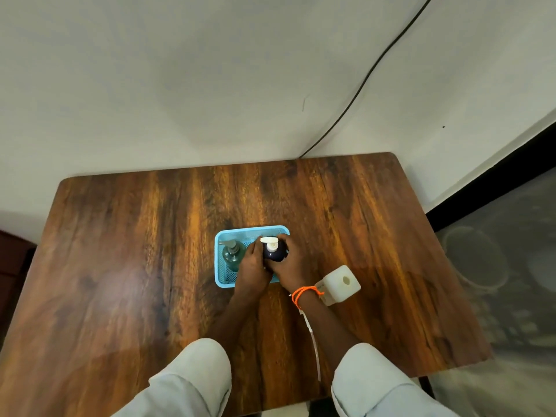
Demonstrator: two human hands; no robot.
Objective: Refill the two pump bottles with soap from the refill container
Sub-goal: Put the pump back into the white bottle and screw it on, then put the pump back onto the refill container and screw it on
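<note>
Two hands on one dark pump bottle [274, 251], white pump head [270, 242] on top, upright inside blue mesh basket [221, 257]. Left hand [252, 269] wrapped on bottle's left side, fingers curled against it; grip closed on the bottle. Right hand [294, 263] wrapped on bottle's right side, grip likewise closed on the bottle. Both hands touching, meeting at near side of bottle. Cannot tell if bottle base rests on basket floor or sits lifted, hidden by hands. Orange thread band [304, 294] on right wrist.

Second pump bottle [233, 256], clear greenish with grey pump, upright in left part of basket, just beside left hand, not held. Dark bottle in right part of basket.

Basket near counter [120, 266] centre, long side running left-right. Refill container [338, 285], white translucent squarish jug, round opening on top with no cap on it, standing on counter just right of basket and nearer the person, close behind right wrist. Thin white cord or tube [314, 347] on counter on near side of basket, running under right forearm toward counter edge.

Light sleeves [192, 380] at bottom of view. Wood-grain counter against white wall; black cable [370, 70] on wall, running down behind counter's far edge, beyond basket.
</note>
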